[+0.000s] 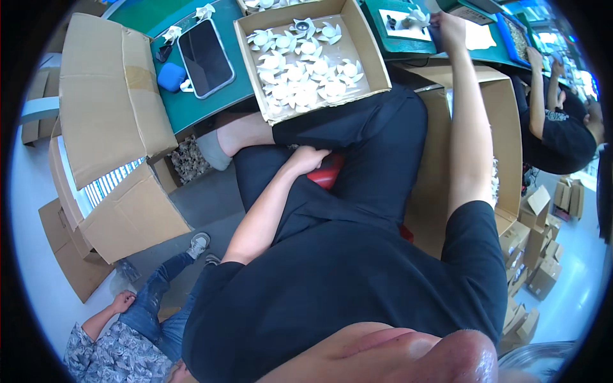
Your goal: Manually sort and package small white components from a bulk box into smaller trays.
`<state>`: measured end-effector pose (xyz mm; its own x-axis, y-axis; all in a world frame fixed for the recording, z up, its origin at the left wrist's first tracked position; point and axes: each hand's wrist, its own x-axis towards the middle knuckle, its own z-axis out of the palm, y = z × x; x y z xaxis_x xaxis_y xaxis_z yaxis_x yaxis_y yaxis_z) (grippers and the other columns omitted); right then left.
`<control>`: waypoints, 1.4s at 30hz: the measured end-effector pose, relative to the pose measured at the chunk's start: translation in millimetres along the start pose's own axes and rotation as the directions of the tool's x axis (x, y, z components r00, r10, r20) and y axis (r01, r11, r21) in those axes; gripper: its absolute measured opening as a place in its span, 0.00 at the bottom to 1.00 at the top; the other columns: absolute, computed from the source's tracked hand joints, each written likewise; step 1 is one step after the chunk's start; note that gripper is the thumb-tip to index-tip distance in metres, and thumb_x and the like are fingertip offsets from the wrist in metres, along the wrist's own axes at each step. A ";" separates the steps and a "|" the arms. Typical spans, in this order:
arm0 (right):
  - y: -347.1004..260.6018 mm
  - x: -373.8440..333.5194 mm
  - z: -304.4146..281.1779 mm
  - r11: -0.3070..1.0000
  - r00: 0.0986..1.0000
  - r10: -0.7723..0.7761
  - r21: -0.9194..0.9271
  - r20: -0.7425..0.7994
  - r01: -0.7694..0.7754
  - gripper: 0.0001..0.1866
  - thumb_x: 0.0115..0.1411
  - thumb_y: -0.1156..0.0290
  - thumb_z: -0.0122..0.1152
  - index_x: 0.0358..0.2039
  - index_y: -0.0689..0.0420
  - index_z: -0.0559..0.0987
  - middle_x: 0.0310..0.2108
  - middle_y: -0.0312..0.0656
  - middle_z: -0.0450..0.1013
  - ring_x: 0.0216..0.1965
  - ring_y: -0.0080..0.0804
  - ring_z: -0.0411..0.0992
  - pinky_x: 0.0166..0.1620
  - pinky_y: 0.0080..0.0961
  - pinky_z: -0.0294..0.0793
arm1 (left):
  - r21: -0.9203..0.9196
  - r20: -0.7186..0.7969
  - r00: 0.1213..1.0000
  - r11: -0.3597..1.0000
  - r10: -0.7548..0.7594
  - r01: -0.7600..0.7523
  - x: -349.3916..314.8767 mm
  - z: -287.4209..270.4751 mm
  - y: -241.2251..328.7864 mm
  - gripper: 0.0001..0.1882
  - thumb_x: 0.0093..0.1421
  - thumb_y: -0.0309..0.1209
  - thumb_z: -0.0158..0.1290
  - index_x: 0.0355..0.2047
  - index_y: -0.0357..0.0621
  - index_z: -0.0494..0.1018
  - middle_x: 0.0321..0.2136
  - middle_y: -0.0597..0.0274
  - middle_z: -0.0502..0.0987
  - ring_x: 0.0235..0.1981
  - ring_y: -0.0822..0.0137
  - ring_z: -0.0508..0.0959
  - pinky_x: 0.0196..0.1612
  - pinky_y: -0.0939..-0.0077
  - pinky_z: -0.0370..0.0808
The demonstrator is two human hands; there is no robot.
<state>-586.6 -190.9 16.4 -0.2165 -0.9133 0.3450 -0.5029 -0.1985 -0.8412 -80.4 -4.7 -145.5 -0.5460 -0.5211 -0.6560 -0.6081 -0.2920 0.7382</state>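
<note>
A small white plastic bladed fan wheel (418, 17) sits on the green boxy fixture (378, 24) by the green worktop's (196, 111) near edge, just left of the right hand (450, 33), the nearer; its grip is unclear. The left hand (306, 159), grip also unclear, rests at the lap.

Toward 12 o'clock, matt white plastic fans (297, 97) fill a dull cardboard tray (368, 48). At 11, the phone (205, 59) has a glossy glass face; its green bench (191, 113) looks smooth. At 10, the carton (96, 89) is matt cardboard. Near centre, shiny red plastic seat (324, 173), black cloth trousers (386, 140).
</note>
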 end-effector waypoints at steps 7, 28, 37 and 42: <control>-92.8 -22.0 64.5 0.907 0.981 0.195 -0.377 -0.018 -0.187 0.18 0.67 0.65 0.53 0.46 0.66 0.83 0.37 0.44 0.80 0.38 0.32 0.78 0.47 0.33 0.76 | -0.022 -0.050 0.999 1.000 -0.017 0.015 -3.8 -2.6 -19.3 0.29 0.64 0.51 0.56 0.16 0.38 0.76 0.15 0.55 0.77 0.17 0.61 0.76 0.27 0.65 0.73; -272.8 -169.0 164.4 0.786 0.816 -0.529 -0.228 0.232 0.575 0.17 0.57 0.71 0.73 0.46 0.62 0.83 0.45 0.46 0.80 0.44 0.39 0.77 0.50 0.33 0.76 | -0.813 0.192 0.864 0.569 0.466 -0.126 -83.1 -36.8 54.8 0.33 0.77 0.55 0.32 0.55 0.38 0.74 0.16 0.68 0.71 0.10 0.83 0.57 0.15 0.87 0.55; -251.5 -291.7 204.8 0.943 0.859 -0.175 -0.168 0.481 0.287 0.17 0.50 0.74 0.75 0.42 0.58 0.82 0.37 0.44 0.76 0.44 0.44 0.75 0.52 0.36 0.73 | -0.747 -0.147 0.897 0.547 0.418 -0.377 -95.6 -18.3 90.0 0.33 0.78 0.54 0.29 0.53 0.37 0.73 0.19 0.61 0.74 0.11 0.81 0.60 0.16 0.87 0.57; -250.7 -288.6 195.3 0.980 0.892 -0.105 -0.107 0.440 0.168 0.17 0.53 0.75 0.76 0.43 0.60 0.82 0.38 0.41 0.77 0.42 0.38 0.77 0.50 0.31 0.76 | -0.815 -0.110 0.914 0.492 0.390 -0.308 -92.9 -8.4 71.9 0.31 0.79 0.51 0.30 0.55 0.37 0.73 0.18 0.60 0.74 0.11 0.80 0.61 0.17 0.88 0.57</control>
<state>-234.6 52.9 46.5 0.2276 -0.9503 0.2126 -0.6184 -0.3097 -0.7223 -68.6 16.0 -30.2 -0.6734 -0.6782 -0.2943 0.3382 -0.6366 0.6931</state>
